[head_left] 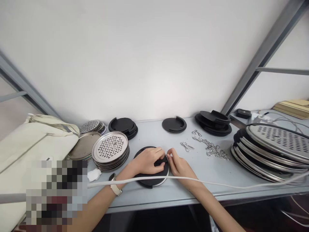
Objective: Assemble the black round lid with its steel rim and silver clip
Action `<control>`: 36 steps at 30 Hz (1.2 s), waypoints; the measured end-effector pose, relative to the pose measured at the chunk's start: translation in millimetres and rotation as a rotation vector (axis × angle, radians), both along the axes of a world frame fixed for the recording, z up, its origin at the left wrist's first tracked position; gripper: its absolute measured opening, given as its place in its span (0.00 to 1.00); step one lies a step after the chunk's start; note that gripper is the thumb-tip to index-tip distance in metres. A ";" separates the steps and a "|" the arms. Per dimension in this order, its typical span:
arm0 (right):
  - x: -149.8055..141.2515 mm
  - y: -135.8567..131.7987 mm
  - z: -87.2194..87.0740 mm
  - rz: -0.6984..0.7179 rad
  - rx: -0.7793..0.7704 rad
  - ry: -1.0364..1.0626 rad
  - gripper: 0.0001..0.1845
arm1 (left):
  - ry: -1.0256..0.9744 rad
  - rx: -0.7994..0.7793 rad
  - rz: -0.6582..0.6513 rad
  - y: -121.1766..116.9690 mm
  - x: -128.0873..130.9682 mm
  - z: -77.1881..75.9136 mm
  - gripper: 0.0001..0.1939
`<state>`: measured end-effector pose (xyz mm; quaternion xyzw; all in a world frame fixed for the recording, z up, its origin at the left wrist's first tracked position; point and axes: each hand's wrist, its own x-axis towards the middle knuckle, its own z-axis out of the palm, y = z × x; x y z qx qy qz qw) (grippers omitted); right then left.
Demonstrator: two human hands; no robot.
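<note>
A black round disc (pixel 147 183) with a thin silver rim lies flat before me on the grey shelf. My left hand (pixel 151 160) rests over it, fingers and thumb curled around a dark part near its middle, which the hand partly hides. At the disc's upper right edge, my right hand (pixel 177 164) is closed in a pinch; whatever is between its fingertips is too small to make out. Left of the disc stands a stack of perforated metal grater discs (pixel 111 147). To the right lie loose wire clips (pixel 187 146) and a tangled heap of wire clips (pixel 214 150).
Black round holders (pixel 123 125) sit at the back left, with another black stack (pixel 174 125) and a taller pile (pixel 213 122) farther right. Large metal-rimmed discs (pixel 270 154) are heaped at right. A white cable (pixel 224 185) crosses in front; a cream bag (pixel 21 145) is at left.
</note>
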<state>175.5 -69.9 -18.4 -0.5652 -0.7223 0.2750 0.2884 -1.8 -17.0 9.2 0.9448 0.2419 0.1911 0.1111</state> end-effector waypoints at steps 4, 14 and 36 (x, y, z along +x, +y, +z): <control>-0.3 0.1 -2.1 0.042 0.025 -0.054 0.10 | -0.013 0.027 -0.031 0.9 0.8 -4.2 0.05; 1.6 2.6 -10.7 0.095 0.150 -0.213 0.08 | 0.043 0.171 -0.038 0.4 -1.9 -3.7 0.04; 3.6 -0.4 -5.3 0.109 0.140 -0.126 0.12 | 0.148 0.326 0.058 9.7 -11.9 -2.5 0.15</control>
